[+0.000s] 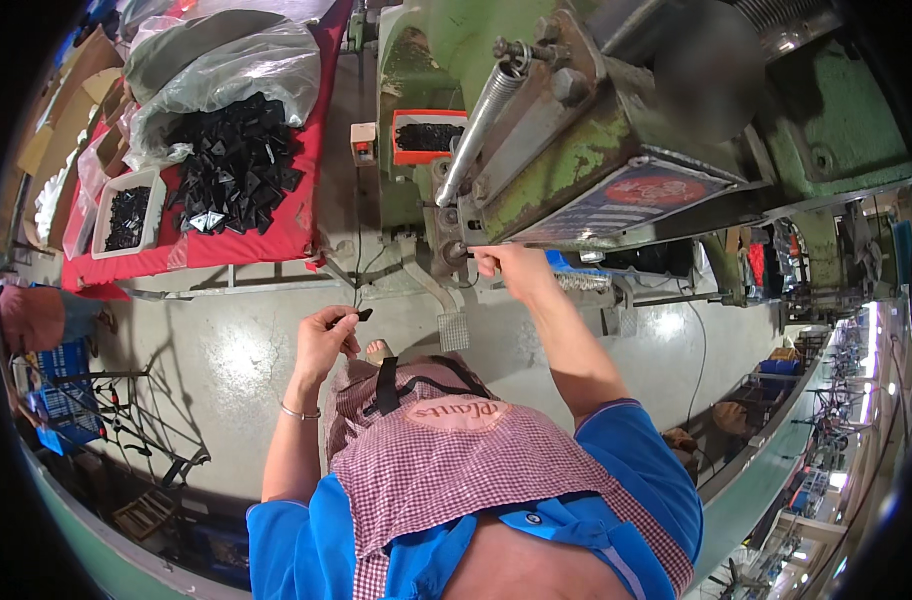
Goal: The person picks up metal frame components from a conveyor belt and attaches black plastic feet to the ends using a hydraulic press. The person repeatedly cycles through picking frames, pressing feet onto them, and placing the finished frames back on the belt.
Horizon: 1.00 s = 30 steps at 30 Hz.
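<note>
Your left hand [326, 340] pinches a small flat black plastic piece [359, 316] between thumb and fingertips, holding it in the air to the left of the worn green metal press machine [576, 150] and just below its front. Your right hand [506, 268] is up against the underside of the press, fingers curled at the lower front edge beside the long steel coil spring [481, 125]; whether it grips anything there, you cannot tell from this angle.

The risk is at that right hand: it sits close under the machine's moving parts, and the ribbed metal foot pedal [453, 330] lies just below the press near your foot, so a careless step could bring the head down on your fingers. The light pinch could also let the black piece slip to the floor.

Left of the press, a red-covered table [296, 235] carries a heap of black triangular parts [236, 160], a clear plastic bag and a white tray. The grey concrete floor [226, 370] below the press is glossy, and a long workshop aisle runs off to its right.
</note>
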Each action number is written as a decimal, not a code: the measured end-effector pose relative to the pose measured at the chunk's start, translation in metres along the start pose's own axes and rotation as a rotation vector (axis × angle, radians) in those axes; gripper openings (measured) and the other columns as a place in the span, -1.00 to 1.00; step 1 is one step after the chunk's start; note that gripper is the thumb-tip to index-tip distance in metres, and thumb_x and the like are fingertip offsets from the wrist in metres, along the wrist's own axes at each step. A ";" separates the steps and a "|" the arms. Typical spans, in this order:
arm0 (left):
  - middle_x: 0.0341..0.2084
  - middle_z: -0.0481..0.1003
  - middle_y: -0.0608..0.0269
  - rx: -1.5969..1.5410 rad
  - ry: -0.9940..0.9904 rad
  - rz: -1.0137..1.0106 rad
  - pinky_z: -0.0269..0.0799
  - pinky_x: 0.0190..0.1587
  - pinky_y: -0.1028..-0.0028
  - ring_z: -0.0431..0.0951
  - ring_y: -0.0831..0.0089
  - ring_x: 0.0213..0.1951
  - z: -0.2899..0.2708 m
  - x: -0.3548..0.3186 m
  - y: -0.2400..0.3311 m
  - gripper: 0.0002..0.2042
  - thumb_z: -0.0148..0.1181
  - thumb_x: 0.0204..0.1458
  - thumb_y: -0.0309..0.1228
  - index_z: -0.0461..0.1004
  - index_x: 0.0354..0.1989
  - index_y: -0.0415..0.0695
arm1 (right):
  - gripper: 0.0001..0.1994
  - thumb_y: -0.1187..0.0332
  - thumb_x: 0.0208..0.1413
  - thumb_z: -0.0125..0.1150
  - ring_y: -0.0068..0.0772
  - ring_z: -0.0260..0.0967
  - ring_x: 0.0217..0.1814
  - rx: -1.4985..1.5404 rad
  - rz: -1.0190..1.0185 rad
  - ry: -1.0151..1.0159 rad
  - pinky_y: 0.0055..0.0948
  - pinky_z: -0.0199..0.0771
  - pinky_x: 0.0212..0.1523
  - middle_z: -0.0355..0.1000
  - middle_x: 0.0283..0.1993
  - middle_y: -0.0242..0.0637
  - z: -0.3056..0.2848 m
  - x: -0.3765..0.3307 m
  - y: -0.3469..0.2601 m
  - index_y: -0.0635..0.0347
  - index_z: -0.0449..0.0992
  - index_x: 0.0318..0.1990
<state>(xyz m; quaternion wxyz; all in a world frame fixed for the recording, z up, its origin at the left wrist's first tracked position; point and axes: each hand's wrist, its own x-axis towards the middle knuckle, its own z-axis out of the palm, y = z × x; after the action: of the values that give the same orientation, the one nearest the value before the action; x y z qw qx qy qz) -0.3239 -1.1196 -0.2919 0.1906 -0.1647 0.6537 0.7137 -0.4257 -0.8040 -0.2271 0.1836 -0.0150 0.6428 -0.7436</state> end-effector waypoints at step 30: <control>-0.66 0.43 0.33 0.052 -0.163 0.213 0.34 -0.61 0.60 0.42 0.62 -0.64 0.072 0.008 0.087 -0.85 0.10 0.20 -0.45 0.50 -0.28 -0.31 | -0.90 0.55 0.04 0.23 -0.43 0.45 -0.43 -0.194 -0.185 0.446 -0.44 0.50 -0.40 0.49 -0.42 -0.29 -0.059 0.065 0.019 0.35 0.51 -0.27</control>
<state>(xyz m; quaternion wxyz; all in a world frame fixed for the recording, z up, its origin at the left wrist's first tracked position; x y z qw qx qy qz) -0.3728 -1.0537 -0.2135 0.1703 -0.0309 0.6681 0.7237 -0.4965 -0.7691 -0.2697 -0.0334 0.0730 0.7316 -0.6770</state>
